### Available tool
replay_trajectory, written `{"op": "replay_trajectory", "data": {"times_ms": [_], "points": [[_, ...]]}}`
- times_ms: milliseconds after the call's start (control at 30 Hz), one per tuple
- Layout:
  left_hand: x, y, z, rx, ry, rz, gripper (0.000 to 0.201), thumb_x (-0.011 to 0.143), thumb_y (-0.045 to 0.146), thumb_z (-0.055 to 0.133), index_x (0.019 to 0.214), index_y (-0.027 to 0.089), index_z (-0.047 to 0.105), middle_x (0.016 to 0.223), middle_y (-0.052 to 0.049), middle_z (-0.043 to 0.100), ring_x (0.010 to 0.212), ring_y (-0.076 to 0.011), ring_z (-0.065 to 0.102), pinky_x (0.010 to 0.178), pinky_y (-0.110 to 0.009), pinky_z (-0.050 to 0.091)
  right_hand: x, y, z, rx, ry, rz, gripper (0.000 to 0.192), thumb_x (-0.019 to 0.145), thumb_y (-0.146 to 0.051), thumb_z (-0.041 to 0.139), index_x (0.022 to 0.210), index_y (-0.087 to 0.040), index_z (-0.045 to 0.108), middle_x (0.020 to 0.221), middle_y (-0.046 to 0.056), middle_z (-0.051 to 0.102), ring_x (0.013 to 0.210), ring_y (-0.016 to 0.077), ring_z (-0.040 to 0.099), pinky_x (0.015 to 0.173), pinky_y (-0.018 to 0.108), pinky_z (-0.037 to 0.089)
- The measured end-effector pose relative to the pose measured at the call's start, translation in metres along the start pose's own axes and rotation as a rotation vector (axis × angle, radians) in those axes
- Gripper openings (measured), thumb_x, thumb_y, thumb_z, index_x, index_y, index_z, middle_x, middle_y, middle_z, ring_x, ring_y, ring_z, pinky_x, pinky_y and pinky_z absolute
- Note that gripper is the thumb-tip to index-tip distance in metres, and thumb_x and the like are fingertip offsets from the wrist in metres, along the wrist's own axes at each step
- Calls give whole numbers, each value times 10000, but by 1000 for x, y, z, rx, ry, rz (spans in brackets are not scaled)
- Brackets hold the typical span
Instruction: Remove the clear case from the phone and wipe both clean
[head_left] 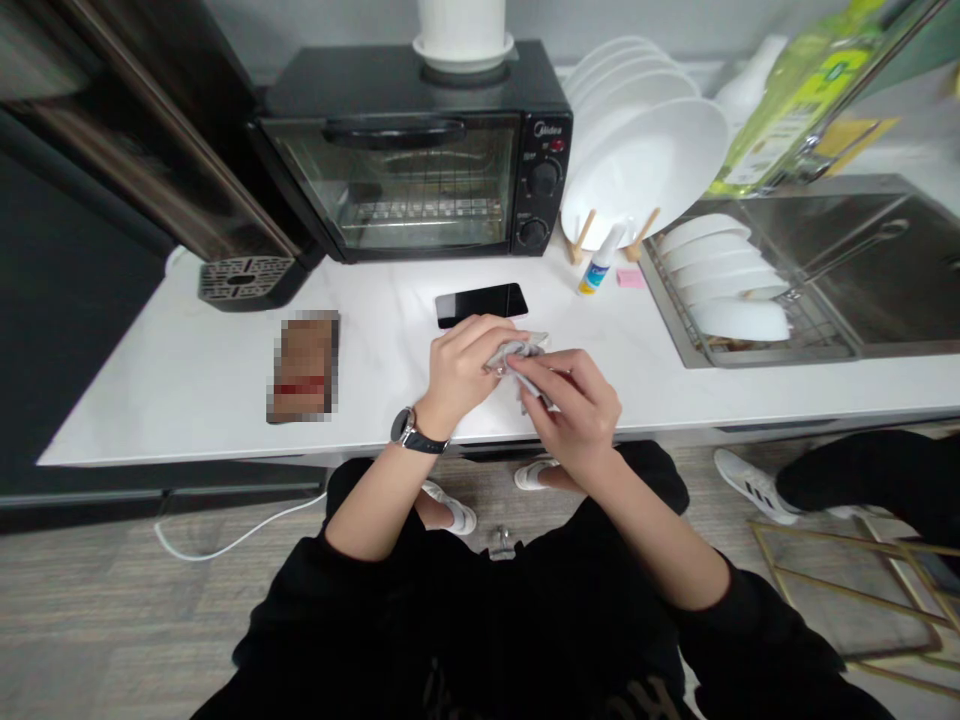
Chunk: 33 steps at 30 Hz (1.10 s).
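A white marble-patterned countertop [187, 390] runs across the view, with a stainless-steel sink [900, 290] set into its right end. Against the wall stands a black Midea toaster oven [427, 180], its glass door closed and a white pot [463, 40] on a saucer on top. To its left is a dark machine with a slotted drip tray [244, 280]. On the oven's right, large white plates [645, 170] lean upright in a wooden rack; beyond them is a green dish-soap bottle [795, 100], and white bowls [735, 290] sit tilted in a wire basket at the sink's left side. A flat rectangular object [304, 370], its face pixelated, lies near the counter's front left.

The left hand [466, 365], a black-strapped watch [405, 428] on its wrist, curls its fingers around a crumpled grey cloth [535, 382]; the right hand [577, 410] pinches the same cloth between thumb and fingers. The cloth is just above the counter's front part, in front of a black-screened phone [482, 305]. Something clear seems to show within the folds, perhaps a lens, too small to be sure. Behind, to the right, a small spray bottle [598, 265] stands just beside a pink pad [631, 278].
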<state>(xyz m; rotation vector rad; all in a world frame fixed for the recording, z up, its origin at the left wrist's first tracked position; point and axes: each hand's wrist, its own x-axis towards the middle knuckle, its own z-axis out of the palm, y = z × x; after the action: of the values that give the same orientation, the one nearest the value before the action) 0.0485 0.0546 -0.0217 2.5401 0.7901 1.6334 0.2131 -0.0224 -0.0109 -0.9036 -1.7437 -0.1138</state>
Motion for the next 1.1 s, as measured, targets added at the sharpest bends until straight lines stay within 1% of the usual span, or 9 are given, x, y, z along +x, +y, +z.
{"op": "replay_trajectory", "data": {"times_ms": [200,333,500,600,700,800,900,1000,1100], "points": [[-2,1,-2,-43,0,-13,119,996,179,702,1102,212,745,1048,-35,804,956,-165,745,833,-307,611,-3,-7,1,36,-56,-68,480,999,-77,645,1440,-266,668,1078,77,727,967,200,733,743,332,653],[-1,1,-1,-15,16,1,132,1001,154,685,1102,210,747,1044,-33,807,966,-162,750,844,-305,615,0,-2,0,-17,-44,-94,450,997,-77,658,1414,-243,683,1052,77,725,963,199,731,748,323,646],[3,2,0,38,38,51,35,971,159,737,985,188,723,964,-29,798,875,-148,738,778,-280,593,6,16,-9,-109,53,28,398,979,-67,681,1317,-268,744,1008,48,713,871,168,706,693,299,604],[4,4,0,17,40,49,62,973,159,739,1015,203,724,971,-14,798,870,-133,737,786,-272,594,8,25,-15,-144,71,85,338,987,-105,690,1269,-272,773,967,40,703,840,170,689,689,318,587],[5,4,-1,13,40,44,69,981,168,733,1034,212,726,978,-9,796,881,-129,741,790,-271,596,9,28,-17,-135,67,103,312,993,-123,690,1252,-271,782,956,38,699,822,168,681,688,327,581],[4,4,0,13,46,46,68,976,159,736,1020,207,720,974,-9,796,877,-131,738,791,-272,595,7,25,-14,-122,73,104,325,987,-116,690,1256,-274,781,966,41,701,827,171,683,689,328,587],[2,2,0,34,29,50,43,984,152,715,992,195,717,969,-23,795,881,-148,736,780,-285,591,4,15,-9,-87,49,49,386,982,-92,677,1308,-285,755,998,47,716,856,179,704,693,325,608],[0,1,-1,21,-9,22,97,1011,162,669,1063,204,739,1016,-33,802,948,-165,747,812,-304,600,0,1,-3,-28,-19,-15,447,988,-75,654,1381,-281,708,1042,60,730,907,190,726,726,329,635],[-2,2,-3,-35,-20,-11,135,1024,176,654,1112,220,746,1045,-32,804,974,-167,747,827,-316,606,-2,-9,-1,4,-58,-48,439,995,-81,646,1401,-244,692,1055,81,727,944,200,725,748,330,644]]}}
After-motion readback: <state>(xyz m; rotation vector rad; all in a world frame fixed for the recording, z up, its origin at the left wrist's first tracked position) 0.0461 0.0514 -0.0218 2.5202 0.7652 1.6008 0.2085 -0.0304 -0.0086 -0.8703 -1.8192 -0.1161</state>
